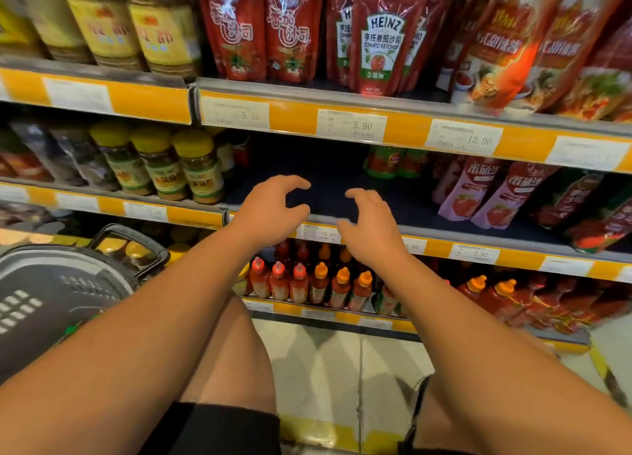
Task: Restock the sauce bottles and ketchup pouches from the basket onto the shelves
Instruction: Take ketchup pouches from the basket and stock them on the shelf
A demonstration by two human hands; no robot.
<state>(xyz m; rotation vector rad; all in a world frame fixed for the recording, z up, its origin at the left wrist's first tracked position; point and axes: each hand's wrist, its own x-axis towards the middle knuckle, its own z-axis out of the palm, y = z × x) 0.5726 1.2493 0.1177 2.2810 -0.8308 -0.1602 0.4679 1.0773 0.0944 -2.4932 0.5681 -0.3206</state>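
Both hands hover empty before the bare middle shelf (342, 177).
The basket (61, 283) sits at left; left hand (270, 208) and right hand (369, 222) are loosely curled, holding nothing. Ketchup pouches (388, 37) look soft and slippery: probably best gripped at the sides.

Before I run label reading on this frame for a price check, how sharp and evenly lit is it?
Head view: the Heinz pouch and the 5.90 tag read clearly; the edges smear and bend, so the basket and the far-right pouches are blurred. An orange glare streak crosses the top-right pouch. The middle shelf behind the empty hands is dark.
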